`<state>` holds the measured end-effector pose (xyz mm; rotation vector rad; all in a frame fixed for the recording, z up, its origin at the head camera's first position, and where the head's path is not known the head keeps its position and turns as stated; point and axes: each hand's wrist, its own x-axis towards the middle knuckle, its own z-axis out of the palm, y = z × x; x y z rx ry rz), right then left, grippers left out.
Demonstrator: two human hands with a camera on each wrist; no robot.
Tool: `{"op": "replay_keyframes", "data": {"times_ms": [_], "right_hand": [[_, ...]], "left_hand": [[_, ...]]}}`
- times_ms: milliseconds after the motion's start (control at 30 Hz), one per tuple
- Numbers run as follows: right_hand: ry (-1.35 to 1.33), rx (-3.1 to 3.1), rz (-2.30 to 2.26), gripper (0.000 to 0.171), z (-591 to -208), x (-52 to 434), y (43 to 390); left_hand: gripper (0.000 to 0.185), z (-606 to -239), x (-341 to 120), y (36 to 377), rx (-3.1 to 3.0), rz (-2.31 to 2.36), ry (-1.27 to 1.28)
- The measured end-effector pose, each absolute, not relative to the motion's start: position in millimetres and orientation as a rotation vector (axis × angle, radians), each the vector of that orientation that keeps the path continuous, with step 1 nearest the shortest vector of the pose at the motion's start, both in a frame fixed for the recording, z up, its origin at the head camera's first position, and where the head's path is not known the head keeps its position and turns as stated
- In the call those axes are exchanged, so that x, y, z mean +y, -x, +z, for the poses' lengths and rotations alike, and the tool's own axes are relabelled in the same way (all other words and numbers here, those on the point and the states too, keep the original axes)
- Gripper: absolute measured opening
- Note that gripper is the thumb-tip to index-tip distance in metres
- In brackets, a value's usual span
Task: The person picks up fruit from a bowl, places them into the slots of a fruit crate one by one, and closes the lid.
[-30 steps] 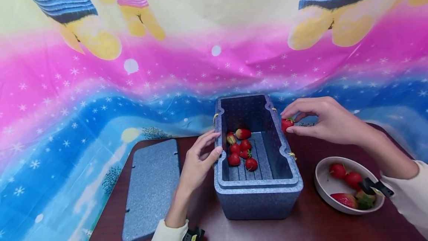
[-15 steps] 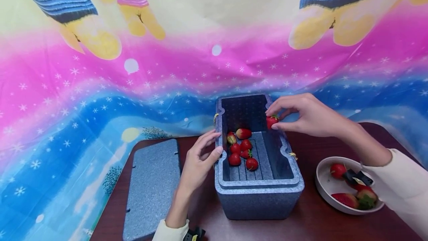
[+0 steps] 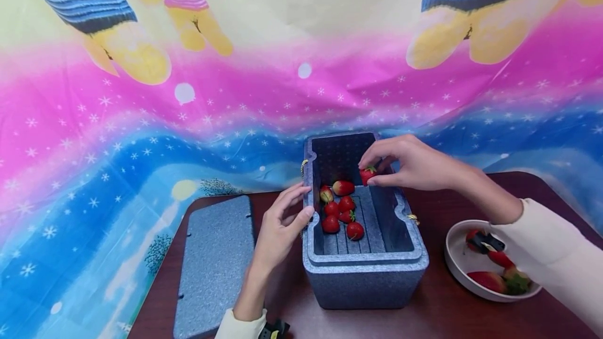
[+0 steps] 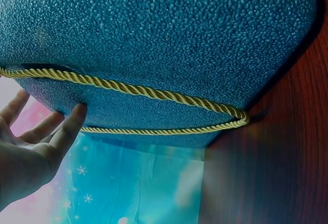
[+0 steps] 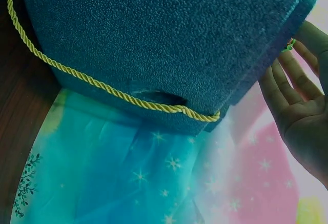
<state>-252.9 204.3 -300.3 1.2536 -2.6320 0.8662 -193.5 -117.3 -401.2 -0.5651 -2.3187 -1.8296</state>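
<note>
A blue foam box [image 3: 365,276] stands open on the dark wooden table [image 3: 443,313], with several strawberries [image 3: 341,213] on its ribbed floor. My right hand [image 3: 405,164] reaches over the box's far right rim and pinches a red strawberry [image 3: 367,174] between thumb and fingers above the inside. My left hand [image 3: 282,224] rests against the box's left wall, thumb on the rim, fingers straight. In the left wrist view the fingers [image 4: 69,129] touch the box wall [image 4: 154,34] near its yellow cord [image 4: 154,90]. The right wrist view shows the box's outer wall [image 5: 154,39] and my fingers [image 5: 287,85].
The box's flat blue lid [image 3: 212,266] lies on the table to the left. A white bowl [image 3: 457,260] with a few strawberries sits at the right, partly behind my sleeve. A bright patterned cloth [image 3: 188,93] hangs behind the table.
My right hand has carried the strawberry leftward from beyond the box's right rim to over its inside. The left hand has stayed on the box.
</note>
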Motion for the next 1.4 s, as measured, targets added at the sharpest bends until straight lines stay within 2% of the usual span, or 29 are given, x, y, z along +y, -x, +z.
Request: {"op": "replay_keyframes", "data": {"times_ms": [333,833,1400], "right_hand": [[-1.328,-2.668,0.763,0.03,-306,191,264],[-1.383,-2.758,0.685,0.023,-313,183,276],[-1.377,-2.799,0.625,0.025,-317,179,275]], "left_hand": [[0.041,-402,-118,194,-2.327,-1.814,0.567],[0.041,-403,-117,195,-2.317,-1.823,0.578],[0.041,-403,-117,194,-2.323,-1.826,0.569]]}}
